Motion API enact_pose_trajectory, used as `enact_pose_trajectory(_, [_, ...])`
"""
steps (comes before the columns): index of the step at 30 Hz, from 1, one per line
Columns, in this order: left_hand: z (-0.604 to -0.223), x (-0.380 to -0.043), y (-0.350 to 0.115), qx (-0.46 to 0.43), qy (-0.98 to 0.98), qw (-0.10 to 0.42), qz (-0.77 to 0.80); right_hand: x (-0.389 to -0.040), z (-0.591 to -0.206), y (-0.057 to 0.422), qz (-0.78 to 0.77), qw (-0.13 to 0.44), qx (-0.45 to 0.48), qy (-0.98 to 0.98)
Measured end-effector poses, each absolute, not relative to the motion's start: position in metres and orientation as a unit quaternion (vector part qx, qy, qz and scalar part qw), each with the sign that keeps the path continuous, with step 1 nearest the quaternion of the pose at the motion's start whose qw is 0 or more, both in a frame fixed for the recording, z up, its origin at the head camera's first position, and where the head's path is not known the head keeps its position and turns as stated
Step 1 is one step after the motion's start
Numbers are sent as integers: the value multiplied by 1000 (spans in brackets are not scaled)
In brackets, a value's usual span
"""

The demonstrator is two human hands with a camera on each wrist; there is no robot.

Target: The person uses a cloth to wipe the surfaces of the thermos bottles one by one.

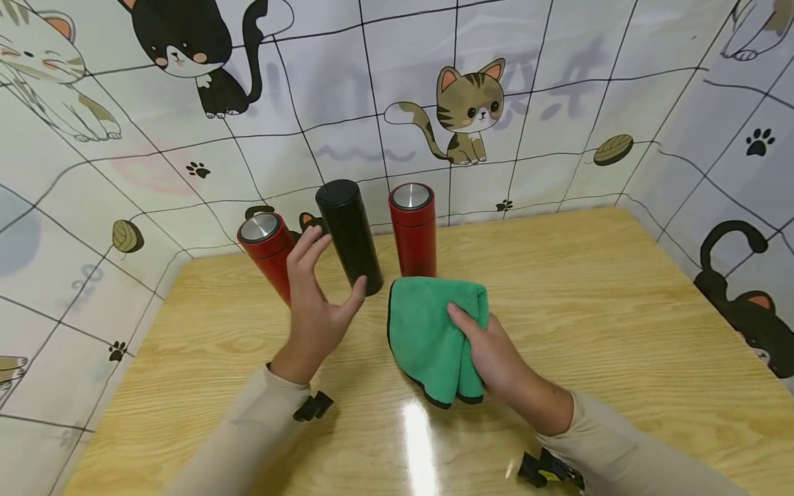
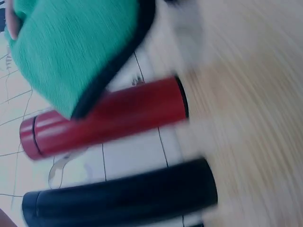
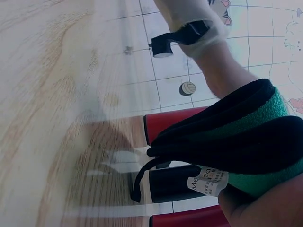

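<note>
Three tall flasks stand at the back of the wooden table (image 1: 589, 296): a red one (image 1: 268, 253) on the left, a black one (image 1: 350, 235) in the middle, a red one (image 1: 413, 229) on the right. My left hand (image 1: 316, 303) hovers open between the left red flask and the black flask, fingers spread, gripping neither. My right hand (image 1: 496, 358) grips a folded green cloth (image 1: 431, 331) with black edging just in front of the right red flask. The left wrist view shows the cloth (image 2: 71, 47), the red flask (image 2: 109, 118) and the black flask (image 2: 123, 198), blurred.
Walls covered in cat-patterned sheeting (image 1: 471, 103) close in the table at the back and both sides. The flasks stand close to the back wall. A white care label (image 3: 206, 180) hangs from the cloth (image 3: 246, 137) in the right wrist view.
</note>
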State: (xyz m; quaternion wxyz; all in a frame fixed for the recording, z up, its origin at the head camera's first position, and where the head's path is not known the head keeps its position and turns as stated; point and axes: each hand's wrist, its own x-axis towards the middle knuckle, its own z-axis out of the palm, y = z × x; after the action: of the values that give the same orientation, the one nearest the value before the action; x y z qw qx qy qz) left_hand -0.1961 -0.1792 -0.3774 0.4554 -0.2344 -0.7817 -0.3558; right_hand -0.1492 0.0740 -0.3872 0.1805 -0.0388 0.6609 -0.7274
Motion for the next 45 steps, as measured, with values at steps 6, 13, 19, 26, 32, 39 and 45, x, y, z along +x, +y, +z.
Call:
enact_pose_trajectory(6, [-365,-223,-159,-120,-804,352,-464,-149,-390,75,-732,180,-49,655])
enact_pose_trajectory(13, [-362,-245,-163,-18,-776,245,-581,-148,-389,72,-725,178,-55,663])
enact_pose_trajectory(19, [-370,-255,-172,-23,-791,224,-569,-147,-389,73,-721,174,-55,669])
enact_pose_trajectory(26, [-373,-237,-169,-66,-799,248,-544,-148,-390,78,-705,161,-64,688])
enact_pose_trajectory(32, [-374,-209,-162,-88,-802,250,-536,-150,-392,82,-692,134,-94,703])
enact_pose_trajectory(39, [-374,-172,-155,-108,-800,222,-547,-142,-390,84,-659,77,-104,741])
enact_pose_trajectory(45, [-374,-143,-149,-134,-787,197,-569,-130,-389,83,-656,28,-150,740])
